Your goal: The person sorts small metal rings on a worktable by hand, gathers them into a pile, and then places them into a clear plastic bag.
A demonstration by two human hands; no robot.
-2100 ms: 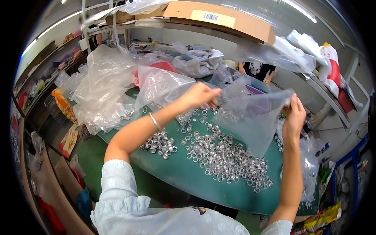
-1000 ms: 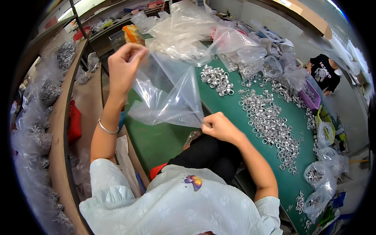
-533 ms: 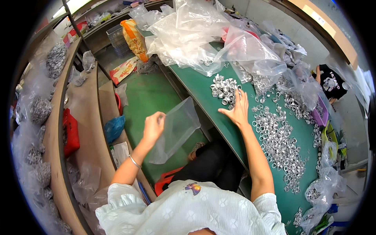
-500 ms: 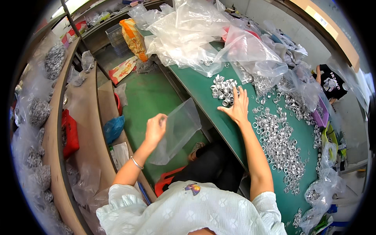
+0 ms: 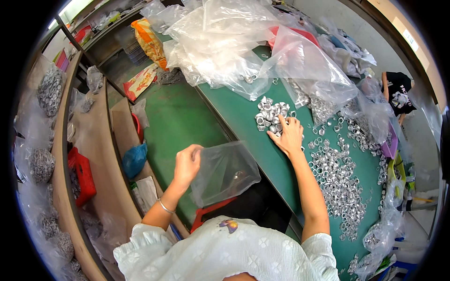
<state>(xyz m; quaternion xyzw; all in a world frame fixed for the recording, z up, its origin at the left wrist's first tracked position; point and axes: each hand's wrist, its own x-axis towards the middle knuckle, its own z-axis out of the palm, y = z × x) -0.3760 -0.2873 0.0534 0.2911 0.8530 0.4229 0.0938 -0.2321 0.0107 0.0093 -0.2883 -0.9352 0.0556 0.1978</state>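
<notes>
bright indoor light | tube lamp [image 5: 67, 7] upper left | glare on piled plastic [image 5: 211, 28] | edges bowed, corners black

- The rings [image 5: 270, 116] are gleaming silver.
- The held plastic bag [image 5: 225, 175] is showing clear, with a greyish haze.
- The tabletop [image 5: 229, 107] is showing plain blue-green; the floor [image 5: 187, 124] is showing a mossier green.
- The blouse [image 5: 201, 253] is wearing pale mint-white with tonal flowers; its butterfly [image 5: 229, 225] is mixing orange and purple.
- The bracelet [image 5: 165, 206] is shining silver.
- A basket [image 5: 84, 175] is glowing red.
- A crumpled bag [image 5: 135, 160] is showing blue.
- A co-worker's shirt [image 5: 401, 89] is pairing black with white print.
</notes>
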